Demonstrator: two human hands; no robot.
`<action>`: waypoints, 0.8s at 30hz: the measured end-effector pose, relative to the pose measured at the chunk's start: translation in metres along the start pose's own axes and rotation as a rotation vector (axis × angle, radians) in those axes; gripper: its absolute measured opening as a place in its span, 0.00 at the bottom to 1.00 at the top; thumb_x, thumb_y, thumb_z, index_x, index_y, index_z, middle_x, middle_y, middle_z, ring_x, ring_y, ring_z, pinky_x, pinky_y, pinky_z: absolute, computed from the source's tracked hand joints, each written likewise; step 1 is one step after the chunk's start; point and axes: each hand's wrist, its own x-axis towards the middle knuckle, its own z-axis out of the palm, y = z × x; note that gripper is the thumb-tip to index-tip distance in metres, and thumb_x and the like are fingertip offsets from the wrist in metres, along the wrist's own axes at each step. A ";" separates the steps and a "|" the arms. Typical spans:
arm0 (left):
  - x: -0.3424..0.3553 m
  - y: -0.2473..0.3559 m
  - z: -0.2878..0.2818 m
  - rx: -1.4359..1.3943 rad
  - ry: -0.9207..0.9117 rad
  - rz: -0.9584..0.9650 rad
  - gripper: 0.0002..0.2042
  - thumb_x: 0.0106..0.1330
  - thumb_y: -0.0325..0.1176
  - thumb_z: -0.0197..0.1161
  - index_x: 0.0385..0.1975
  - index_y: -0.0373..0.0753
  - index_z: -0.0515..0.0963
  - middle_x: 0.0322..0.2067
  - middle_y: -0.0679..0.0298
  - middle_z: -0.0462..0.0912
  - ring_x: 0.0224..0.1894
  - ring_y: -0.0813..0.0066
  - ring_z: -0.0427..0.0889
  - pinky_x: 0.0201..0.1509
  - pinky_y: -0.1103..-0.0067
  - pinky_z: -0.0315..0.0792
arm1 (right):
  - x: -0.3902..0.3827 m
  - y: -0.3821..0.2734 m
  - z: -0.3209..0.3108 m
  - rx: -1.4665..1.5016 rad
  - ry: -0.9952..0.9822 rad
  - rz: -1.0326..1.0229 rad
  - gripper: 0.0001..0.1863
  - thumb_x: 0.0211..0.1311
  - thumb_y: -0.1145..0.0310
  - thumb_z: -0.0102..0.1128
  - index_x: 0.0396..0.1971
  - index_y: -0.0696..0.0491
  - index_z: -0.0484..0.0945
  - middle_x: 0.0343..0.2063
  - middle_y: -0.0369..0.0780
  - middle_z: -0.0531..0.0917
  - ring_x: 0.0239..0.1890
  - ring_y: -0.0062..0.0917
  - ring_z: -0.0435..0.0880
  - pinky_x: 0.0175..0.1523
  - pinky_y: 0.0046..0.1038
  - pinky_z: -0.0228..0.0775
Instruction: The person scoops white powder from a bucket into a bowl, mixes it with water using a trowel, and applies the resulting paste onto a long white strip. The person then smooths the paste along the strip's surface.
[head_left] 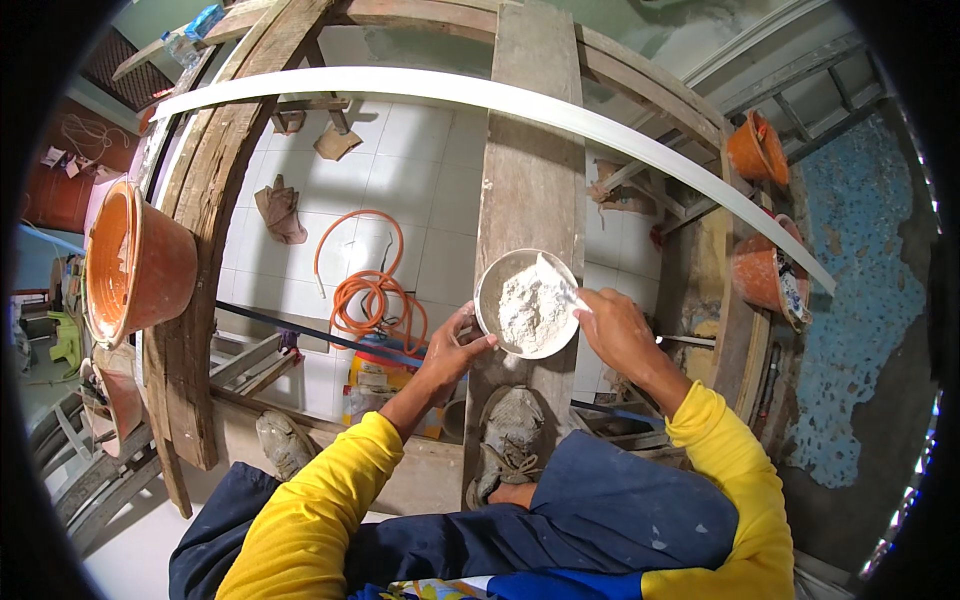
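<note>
A round bowl (484,312) of white, lumpy powder or paste (530,308) is in front of me above a wooden plank. My left hand (452,350) grips its left side, thumb near the rim and fingers curled along the outside. My right hand (615,325) is closed around the end of a white flat scraper (556,278) at the bowl's right edge. The scraper's blade reaches into the white material; its handle is mostly hidden by my fingers. White residue marks my fingers.
I sit above a tiled floor, one shoe on the plank (530,130). A long white strip (400,82) crosses ahead over wooden beams (215,150). Orange buckets (160,265) stand left, more (757,150) at right. Below lies a coiled orange hose (365,300).
</note>
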 end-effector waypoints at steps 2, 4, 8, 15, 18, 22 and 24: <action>0.000 0.002 0.001 -0.008 -0.013 -0.003 0.39 0.72 0.28 0.71 0.80 0.32 0.59 0.71 0.52 0.74 0.72 0.64 0.74 0.74 0.69 0.71 | 0.001 -0.005 0.005 -0.039 -0.195 0.068 0.14 0.69 0.68 0.65 0.49 0.60 0.86 0.35 0.57 0.85 0.39 0.58 0.85 0.46 0.56 0.76; -0.001 0.005 0.002 -0.004 -0.004 -0.006 0.39 0.72 0.29 0.71 0.80 0.32 0.58 0.71 0.52 0.74 0.72 0.64 0.74 0.75 0.69 0.71 | -0.006 -0.010 0.005 0.073 -0.176 0.010 0.14 0.69 0.68 0.65 0.49 0.59 0.86 0.34 0.57 0.85 0.39 0.58 0.85 0.46 0.55 0.76; -0.004 0.012 0.003 0.022 0.006 -0.043 0.39 0.72 0.28 0.71 0.80 0.32 0.58 0.71 0.52 0.73 0.73 0.64 0.73 0.75 0.68 0.71 | -0.005 -0.001 -0.015 0.017 -0.131 0.059 0.13 0.70 0.69 0.64 0.49 0.57 0.87 0.33 0.57 0.85 0.38 0.57 0.86 0.47 0.54 0.77; -0.001 0.005 -0.002 -0.001 -0.025 -0.012 0.39 0.72 0.28 0.71 0.80 0.33 0.58 0.73 0.52 0.71 0.74 0.63 0.72 0.77 0.67 0.69 | -0.011 -0.033 -0.017 0.139 -0.111 0.003 0.13 0.69 0.70 0.64 0.49 0.60 0.86 0.32 0.55 0.84 0.37 0.56 0.85 0.45 0.53 0.76; -0.002 0.008 0.002 -0.002 -0.031 -0.007 0.39 0.72 0.27 0.71 0.81 0.34 0.58 0.72 0.53 0.72 0.74 0.62 0.72 0.77 0.67 0.68 | -0.005 -0.017 -0.004 -0.001 -0.148 -0.085 0.12 0.69 0.70 0.64 0.48 0.58 0.86 0.32 0.53 0.84 0.36 0.53 0.86 0.45 0.51 0.78; 0.000 0.005 0.004 0.056 0.039 0.005 0.36 0.73 0.23 0.68 0.79 0.34 0.62 0.69 0.54 0.76 0.70 0.64 0.77 0.73 0.69 0.73 | 0.005 -0.014 -0.001 -0.257 -0.114 -0.050 0.11 0.70 0.67 0.62 0.46 0.55 0.87 0.32 0.50 0.85 0.36 0.48 0.88 0.44 0.47 0.82; 0.001 0.002 0.002 0.044 0.030 0.014 0.36 0.73 0.23 0.68 0.79 0.34 0.61 0.69 0.54 0.77 0.69 0.64 0.77 0.73 0.69 0.73 | 0.014 -0.021 -0.005 -0.288 -0.141 -0.050 0.12 0.71 0.66 0.62 0.47 0.54 0.87 0.33 0.50 0.85 0.37 0.47 0.87 0.45 0.47 0.82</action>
